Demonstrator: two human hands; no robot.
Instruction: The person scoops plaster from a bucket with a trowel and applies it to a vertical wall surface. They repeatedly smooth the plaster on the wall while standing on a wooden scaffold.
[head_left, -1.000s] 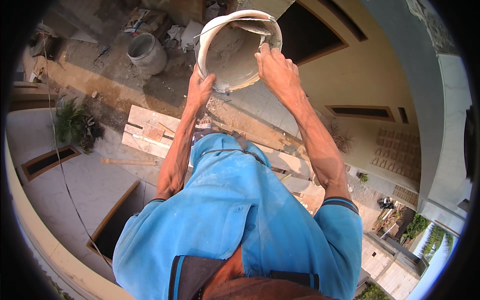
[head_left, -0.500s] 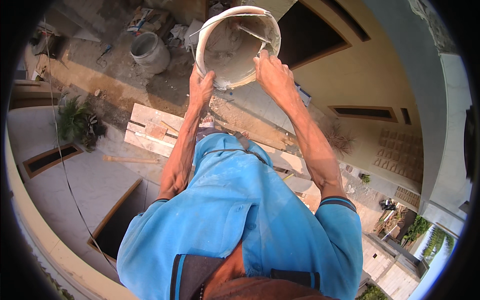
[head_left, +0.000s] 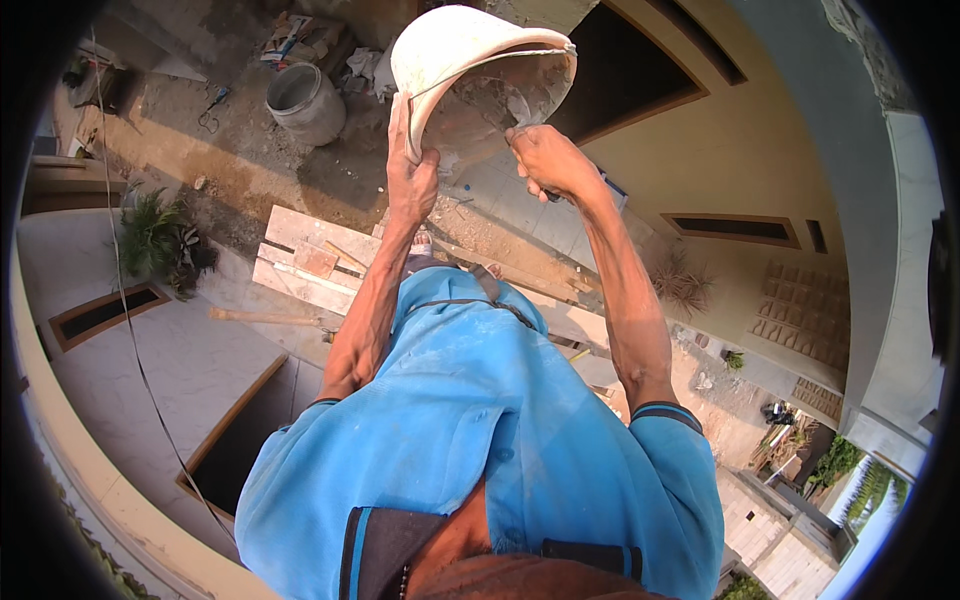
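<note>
Surroundings: far below lie bare brown ground, a stack of pale wooden planks (head_left: 310, 262) left of centre, a green potted plant (head_left: 160, 238) at the left, and a heap of paper scraps and rubble (head_left: 300, 38) at the far edge.
Other container: a round grey cement bucket (head_left: 304, 102) stands upright on the ground, far left of the hands; its inside looks pale, and the contents cannot be told.
In the way: the person's blue shirt fills the near middle and hides the ground under it; both forearms rise from it to the far centre.
Held thing: a white round plastic pail (head_left: 470, 60) is at the far centre, tilted with its mouth turned right and downward, grey mortar smeared on its inner wall.
Left hand (head_left: 412, 180): grip closed on the pail's left rim, fingers up along the outer wall.
Right hand (head_left: 545, 160): grip closed at the pail's lower rim, around something dark and mostly hidden.
Building: a beige wall with 2 dark openings stands at the right.
</note>
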